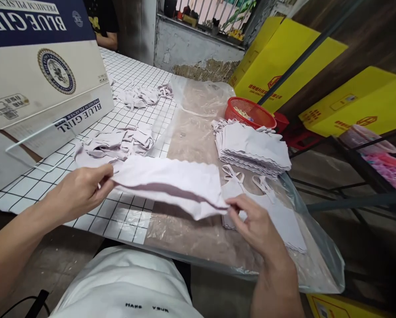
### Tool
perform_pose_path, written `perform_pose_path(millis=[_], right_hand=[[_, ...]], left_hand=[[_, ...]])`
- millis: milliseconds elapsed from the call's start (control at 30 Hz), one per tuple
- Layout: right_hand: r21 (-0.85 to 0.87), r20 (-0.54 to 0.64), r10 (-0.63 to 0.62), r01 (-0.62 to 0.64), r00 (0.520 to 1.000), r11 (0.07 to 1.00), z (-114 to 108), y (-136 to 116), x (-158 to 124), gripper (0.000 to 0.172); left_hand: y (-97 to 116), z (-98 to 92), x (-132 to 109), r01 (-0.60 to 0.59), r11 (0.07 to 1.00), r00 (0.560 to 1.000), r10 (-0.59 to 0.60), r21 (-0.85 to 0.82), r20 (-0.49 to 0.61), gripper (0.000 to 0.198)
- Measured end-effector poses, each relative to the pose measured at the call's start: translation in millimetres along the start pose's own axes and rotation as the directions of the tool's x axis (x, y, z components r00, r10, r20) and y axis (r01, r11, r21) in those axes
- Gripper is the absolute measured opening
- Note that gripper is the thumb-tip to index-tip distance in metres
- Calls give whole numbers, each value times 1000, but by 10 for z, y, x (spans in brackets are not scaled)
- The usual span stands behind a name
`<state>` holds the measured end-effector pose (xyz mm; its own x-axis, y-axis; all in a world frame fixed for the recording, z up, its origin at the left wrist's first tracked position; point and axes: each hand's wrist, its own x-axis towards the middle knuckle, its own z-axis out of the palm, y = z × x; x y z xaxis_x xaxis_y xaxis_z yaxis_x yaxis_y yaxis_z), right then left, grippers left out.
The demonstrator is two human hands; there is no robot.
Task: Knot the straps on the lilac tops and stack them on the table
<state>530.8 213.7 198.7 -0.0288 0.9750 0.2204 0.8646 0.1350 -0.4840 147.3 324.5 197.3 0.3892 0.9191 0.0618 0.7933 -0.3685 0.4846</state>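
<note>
A pale lilac garment (171,179) with a wavy edge is stretched between my two hands above the table. My left hand (85,190) pinches its left end, and my right hand (251,218) pinches its lower right corner. Just right of it, a similar garment with thin strap loops (279,212) lies flat on the plastic sheet, partly behind my right hand. Behind that sits a thick stack of folded pale garments (251,145). A crumpled heap of the same fabric (118,143) lies beyond my left hand.
A big cardboard box (45,75) stands at the left. Farther back are more crumpled garments (141,95). A red basket (251,112) sits behind the stack. Yellow boxes (284,57) and a dark metal rack (360,201) are at the right. A person's forearm (108,40) shows across the table.
</note>
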Motion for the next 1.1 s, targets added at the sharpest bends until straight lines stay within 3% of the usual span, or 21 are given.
perform_pose_path(millis=[67,133,267,400,467,567,633,767,967,1100], right_hand=[[88,250,12,-35,968,995,41,36,-134,17],[121,322,44,-87,946,989,88,59,-186,17],[149,248,50,-89,968,985,226,97,-16,17],[103,210,83,-106,974,989,465,199,293,17],[44,205,97,-109,974,993,588,257,405,20],[-13,245,87,-86,966,996,697,316,495,19],[-5,270,78,-79,960,997,702,341,520,10],[78,285,48,-73,957,994,642,407,538,16],[45,283,144,-164,948,985,681,467,563,15],[57,330,64,-88,942,994,686,465,587,17]], left_hand=[[-175,24,-55,-11,1000,972,11,-1,236,35],[-293,22,-66,22,1000,934,-18,-8,356,37],[-317,62,136,63,997,952,-45,-49,302,41],[-283,256,485,-152,988,963,156,-35,221,42],[-318,358,617,-245,969,940,240,-10,240,43],[-406,436,730,-292,956,914,277,6,296,43],[-444,423,767,-295,956,897,277,-1,345,39],[-416,317,816,-251,968,863,235,-25,447,33],[-364,230,903,-180,982,830,183,-57,527,28],[-377,175,928,-133,979,803,198,-155,562,27]])
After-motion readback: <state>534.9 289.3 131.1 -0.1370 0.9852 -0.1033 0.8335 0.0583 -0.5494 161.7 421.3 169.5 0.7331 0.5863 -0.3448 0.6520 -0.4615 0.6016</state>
